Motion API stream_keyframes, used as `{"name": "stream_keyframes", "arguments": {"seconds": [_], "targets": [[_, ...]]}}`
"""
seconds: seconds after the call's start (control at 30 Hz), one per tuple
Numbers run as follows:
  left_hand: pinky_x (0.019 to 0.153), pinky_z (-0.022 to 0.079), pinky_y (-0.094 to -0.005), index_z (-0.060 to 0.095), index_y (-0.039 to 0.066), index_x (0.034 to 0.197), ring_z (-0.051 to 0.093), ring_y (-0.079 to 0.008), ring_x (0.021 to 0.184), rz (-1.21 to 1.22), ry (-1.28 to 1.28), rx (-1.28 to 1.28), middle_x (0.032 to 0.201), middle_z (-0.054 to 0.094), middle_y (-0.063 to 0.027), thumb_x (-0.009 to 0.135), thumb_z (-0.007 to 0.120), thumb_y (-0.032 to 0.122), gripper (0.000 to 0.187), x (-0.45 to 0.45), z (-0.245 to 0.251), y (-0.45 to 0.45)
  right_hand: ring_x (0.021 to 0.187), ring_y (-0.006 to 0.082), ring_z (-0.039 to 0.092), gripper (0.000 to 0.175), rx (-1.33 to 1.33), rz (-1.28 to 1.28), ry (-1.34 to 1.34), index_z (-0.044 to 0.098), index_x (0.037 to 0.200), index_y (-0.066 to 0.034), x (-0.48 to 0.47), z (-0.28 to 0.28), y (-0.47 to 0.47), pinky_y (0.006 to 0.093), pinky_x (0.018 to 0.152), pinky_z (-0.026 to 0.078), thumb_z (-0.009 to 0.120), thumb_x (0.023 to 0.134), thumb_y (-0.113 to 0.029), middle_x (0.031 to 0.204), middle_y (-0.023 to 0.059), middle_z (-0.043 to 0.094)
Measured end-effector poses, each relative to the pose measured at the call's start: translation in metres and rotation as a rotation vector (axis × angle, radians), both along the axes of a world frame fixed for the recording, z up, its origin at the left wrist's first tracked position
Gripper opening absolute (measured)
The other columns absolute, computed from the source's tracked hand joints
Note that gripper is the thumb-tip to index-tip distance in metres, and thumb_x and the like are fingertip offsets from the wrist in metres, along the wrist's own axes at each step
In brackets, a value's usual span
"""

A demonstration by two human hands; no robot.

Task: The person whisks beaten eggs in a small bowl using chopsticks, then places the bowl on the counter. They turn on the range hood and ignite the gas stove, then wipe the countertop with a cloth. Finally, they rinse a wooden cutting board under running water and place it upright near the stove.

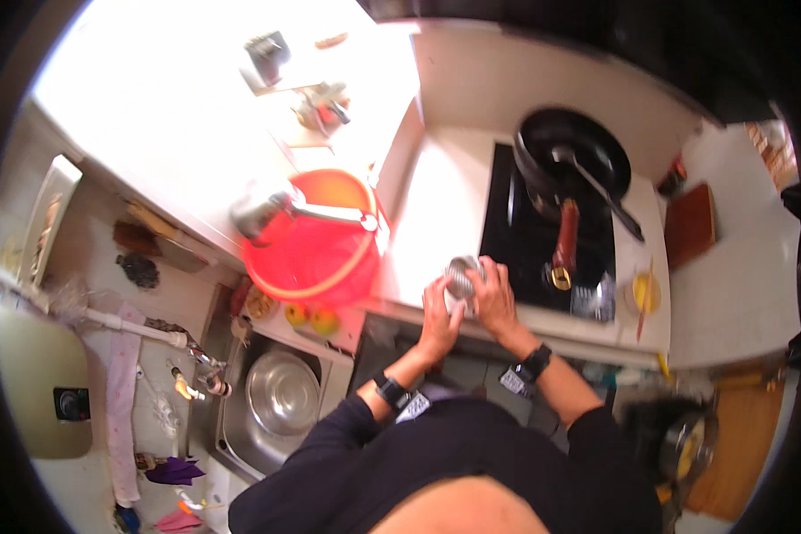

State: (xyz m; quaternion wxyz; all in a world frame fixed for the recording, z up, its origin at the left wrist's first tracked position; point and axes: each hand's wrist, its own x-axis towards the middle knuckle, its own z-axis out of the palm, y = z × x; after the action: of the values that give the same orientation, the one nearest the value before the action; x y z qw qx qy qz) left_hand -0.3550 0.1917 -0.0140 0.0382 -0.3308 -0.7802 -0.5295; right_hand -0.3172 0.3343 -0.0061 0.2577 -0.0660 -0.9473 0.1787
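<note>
Between both hands, over the front edge of the white counter (434, 200), is a small ridged metal-looking cup or can (462, 276). My left hand (440, 320) touches its lower left side with the fingers, and my right hand (495, 297) grips its right side and rim. Its contents cannot be made out. Right of the hands lies a black cooktop (527, 267). On it sits a black wok (547, 130) with a reddish-brown handle (566, 237), and a spatula (607, 190) rests in the wok.
A red bucket (307, 267) stands left of the hands, with a blurred grey-handled object across its rim. Apples (324, 322) lie near the sink, which holds a steel basin (284, 394). A yellow-filled cup (643, 294) and a brown board (689, 225) are at the right.
</note>
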Motion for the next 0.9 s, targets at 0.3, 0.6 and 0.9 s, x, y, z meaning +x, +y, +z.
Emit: {"name": "stream_keyframes", "arguments": {"seconds": [0.3,0.6,0.9], "targets": [[0.111,0.024,-0.0439,0.034,-0.003,0.136,0.028,-0.0400,0.134,0.161,-0.120,-0.066,0.140,0.030,-0.0259,0.082,0.061,0.008,0.061,-0.035,-0.020,-0.037,0.130,0.0503,0.029,0.059,0.175,0.418,-0.422,0.043,0.135,-0.0105,-0.060,-0.049,-0.020,0.0557,0.107,0.027,0.062,0.079,-0.017,0.144,0.0237,0.029],[0.110,0.028,-0.0400,0.033,-0.002,0.138,0.035,-0.0350,0.131,0.073,-0.132,0.160,0.139,0.037,-0.0235,0.088,0.054,0.006,0.055,-0.084,-0.043,0.005,0.130,0.0469,0.030,0.048,-0.157,0.241,-0.220,0.045,0.132,-0.0071,-0.084,-0.036,0.002,0.0527,0.107,0.027,0.053,0.085,-0.013,0.141,0.0246,0.034],[0.103,0.024,-0.0667,0.032,0.003,0.140,0.021,-0.0600,0.130,-0.082,0.200,-0.801,0.139,0.025,-0.0381,0.087,0.052,0.024,0.061,-0.091,-0.072,0.057,0.123,0.0401,0.043,0.053,-0.104,0.213,-0.112,0.047,0.126,0.0009,-0.026,0.007,0.017,0.0447,0.106,0.033,0.051,0.073,0.007,0.131,0.0264,0.044]]}}
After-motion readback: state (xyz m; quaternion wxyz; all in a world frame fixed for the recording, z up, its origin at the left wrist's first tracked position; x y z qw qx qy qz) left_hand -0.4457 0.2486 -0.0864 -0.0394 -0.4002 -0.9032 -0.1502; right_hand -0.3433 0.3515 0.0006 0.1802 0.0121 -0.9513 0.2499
